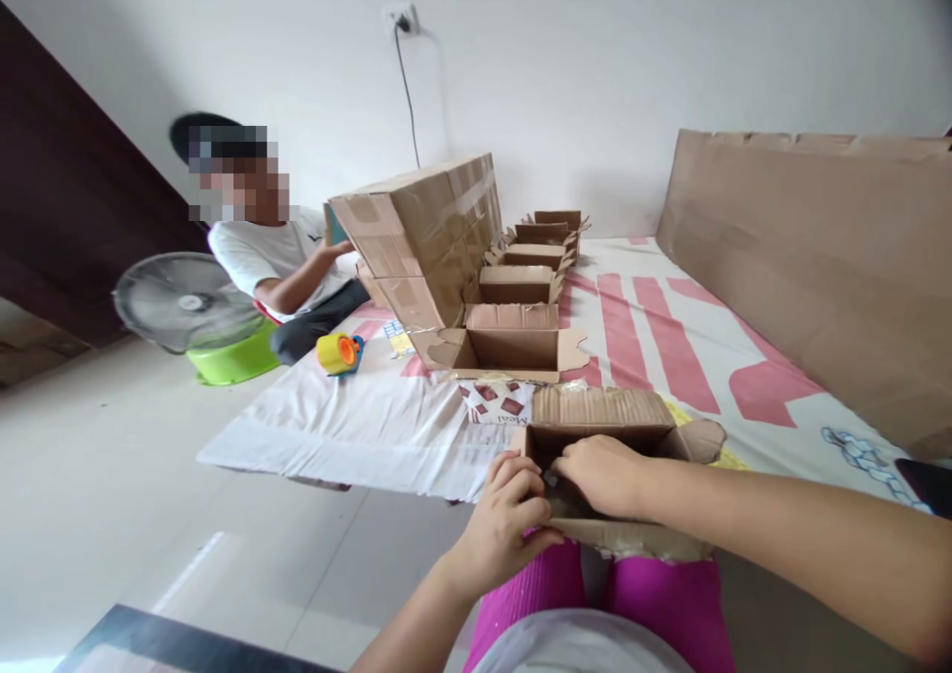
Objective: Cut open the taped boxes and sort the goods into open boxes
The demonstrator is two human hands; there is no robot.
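Note:
An open cardboard box [601, 407] rests at the table's near edge, over my lap, with its flaps folded outward. My left hand [510, 504] grips the box's left side, fingers wrapped over the rim. Inside the box is my right hand [606, 475], its fingers curled near the left inner wall. A small pale bit shows at those fingertips, too small to name. Just behind lies a patterned printed piece [496, 402]. Farther back, several open cardboard boxes [512, 317] run in a row toward the wall.
Closed, taped cartons [438, 242] form a stack left of the row. A person [279, 252] sits beyond it by a fan [185, 301]. A yellow tape roll [336, 354] lies on the cloth-covered table [319, 425]. A large cardboard sheet [810, 257] stands at right.

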